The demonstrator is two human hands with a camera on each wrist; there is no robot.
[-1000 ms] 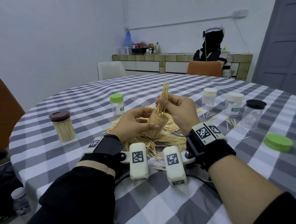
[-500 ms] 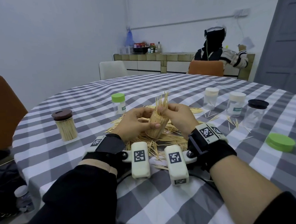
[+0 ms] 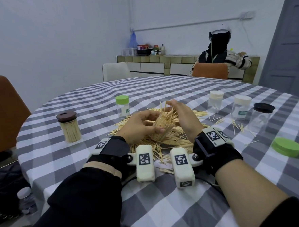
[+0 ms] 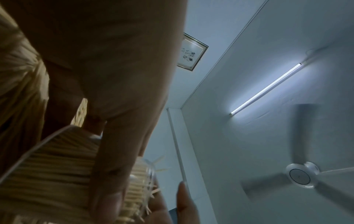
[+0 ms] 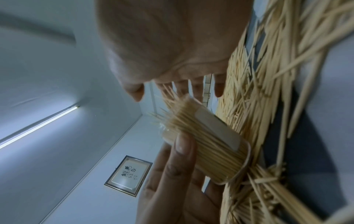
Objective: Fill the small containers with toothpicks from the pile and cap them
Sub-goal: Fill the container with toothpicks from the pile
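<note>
Since a second ago the right hand [image 3: 181, 117] has let go of the bunch of toothpicks it was feeding in, and its fingers are now spread flat against the tips poking out of the small clear plastic container [image 3: 161, 128]. That jar is already stuffed with toothpicks and sits tilted just above the loose pile of wooden toothpicks [image 3: 175, 140], with the left hand [image 3: 139, 125] wrapped around its side, thumb across the front. From the right wrist view you can see the mouth is bristling with uneven ends, so my guess is this is the tamp-them-level step before a cap goes on. Looks pretty much full to me, so capping should be next.

Around it on the round desk with the grey and white checked cloth [image 3: 169, 209]: a filled jar with a brown lid [image 3: 68, 127] off to the left, a green-capped jar [image 3: 122, 106] behind the pile, two white-capped jars [image 3: 215, 100] and a black-lidded clear jar [image 3: 261, 117] on the right that look mostly empty, plus a loose green lid [image 3: 287, 147] lying near the desk edge. Stray picks are scattered near those right-hand jars.

Room's plain white walls, orange chairs, a tiled counter at the back, and another person sitting there facing away.
</note>
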